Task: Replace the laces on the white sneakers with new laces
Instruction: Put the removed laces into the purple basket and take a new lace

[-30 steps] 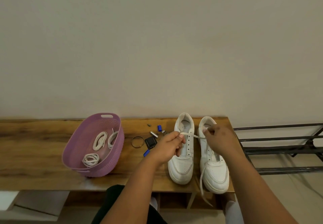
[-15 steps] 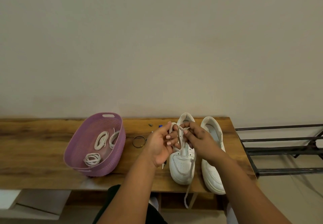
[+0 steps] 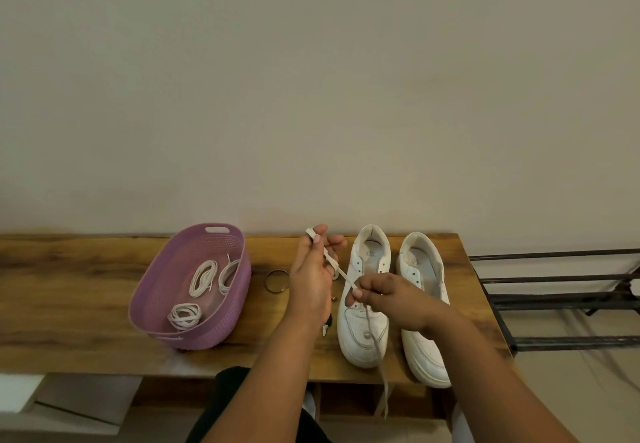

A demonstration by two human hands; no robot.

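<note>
A lace is being pinched taut between the left hand and right hand, fingers clamped on it, above the left sneaker. Its tail is being left hanging past the desk front edge. Both sneakers are standing near the desk's right edge, the basket well apart.

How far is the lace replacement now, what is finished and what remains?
Done: both white sneakers show bare eyelets. In hand: the left hand and right hand hold one loose lace. Left: three coiled laces wait in the purple basket; nothing is threaded.
</note>
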